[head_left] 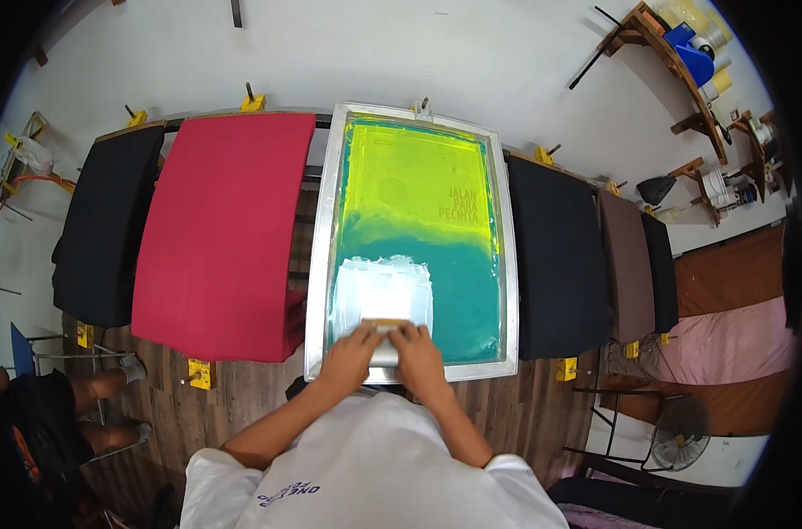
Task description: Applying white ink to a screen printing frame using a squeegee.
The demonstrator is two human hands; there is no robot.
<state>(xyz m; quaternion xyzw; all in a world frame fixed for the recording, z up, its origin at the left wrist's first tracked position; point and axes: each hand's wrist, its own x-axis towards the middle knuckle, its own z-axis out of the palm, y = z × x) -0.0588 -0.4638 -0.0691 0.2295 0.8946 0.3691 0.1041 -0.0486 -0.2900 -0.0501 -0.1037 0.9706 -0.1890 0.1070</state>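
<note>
A screen printing frame (507,264) with a pale metal rim lies before me. Its mesh is yellow-green at the far end and teal nearer to me, with small lettering in the yellow part. White ink (357,286) covers a patch of the near left mesh. At the near edge of that patch, my left hand (350,351) and my right hand (416,353) are side by side, fingers closed on a squeegee (383,325). Only a short stretch of its top shows between them. Its blade is hidden.
Left of the frame, a red shirt (220,238) and a black shirt (110,225) lie on boards; to the right are a black shirt (559,256) and a brown one (626,264). Yellow clamps (201,375) stick out below. A fan (680,434) stands right, a seated person's legs (110,410) left.
</note>
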